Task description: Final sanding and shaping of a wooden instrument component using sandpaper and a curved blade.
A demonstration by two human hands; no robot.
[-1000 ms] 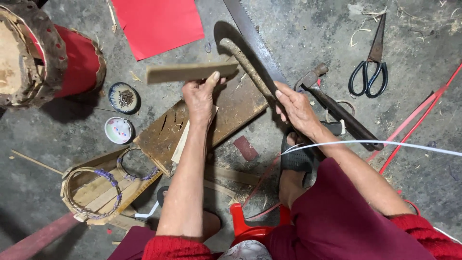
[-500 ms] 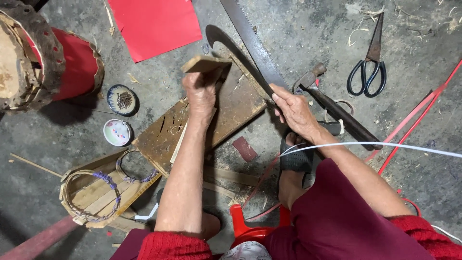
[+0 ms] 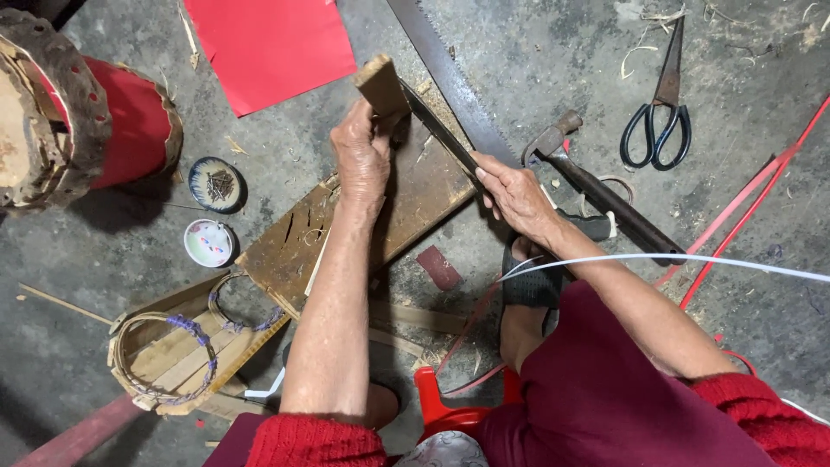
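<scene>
My left hand (image 3: 363, 160) grips a flat piece of wood (image 3: 380, 82) and holds it on end over a worn wooden board (image 3: 424, 203) that lies on the floor. My right hand (image 3: 514, 195) is closed around the handle of a long dark knife (image 3: 437, 130). The knife's blade runs up and to the left and meets the top of the wood piece. The two hands are about a blade's length apart.
A long saw (image 3: 450, 78) lies beyond the board, with a hammer (image 3: 553, 143) and black scissors (image 3: 661, 112) to the right. Red paper (image 3: 268, 47), a red drum (image 3: 112, 121), two small dishes (image 3: 216, 183) and a wooden box with hoops (image 3: 164, 355) lie left. Red strips (image 3: 743, 203) and a white strip (image 3: 692, 259) cross at right.
The wood piece, held flat across a second ago, now stands on end. The knife has swung up so its blade meets the top of the piece.
</scene>
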